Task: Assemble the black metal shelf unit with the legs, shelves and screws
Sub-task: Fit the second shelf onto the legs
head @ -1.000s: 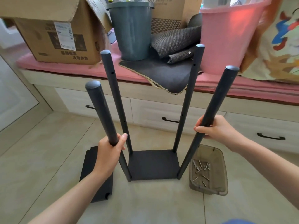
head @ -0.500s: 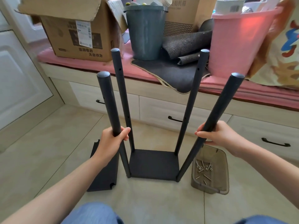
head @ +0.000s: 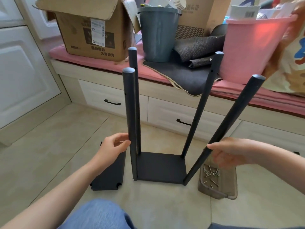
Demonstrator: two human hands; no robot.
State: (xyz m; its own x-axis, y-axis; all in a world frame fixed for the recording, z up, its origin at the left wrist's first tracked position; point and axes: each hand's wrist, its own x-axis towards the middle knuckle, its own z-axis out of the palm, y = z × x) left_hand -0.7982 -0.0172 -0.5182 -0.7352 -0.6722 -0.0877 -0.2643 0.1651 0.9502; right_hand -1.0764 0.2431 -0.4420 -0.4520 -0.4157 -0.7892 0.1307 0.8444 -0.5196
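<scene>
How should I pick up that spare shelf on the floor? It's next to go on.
Take the spare shelf by its near short edge, coming from above with the left hand. It lies flat on the tile, and the corner notches there give fingers a way under.

Spare shelf [head: 110, 172] part-hidden by left forearm; tray [head: 219, 187] behind right hand

The person's left hand [head: 111, 147] and right hand [head: 230, 153] were bare, without gloves, rings or a watch, both forearms were uncovered with no sleeve reaching into view, and blue denim trousers [head: 99, 215] covered the knees at the bottom edge of the head view.
</scene>
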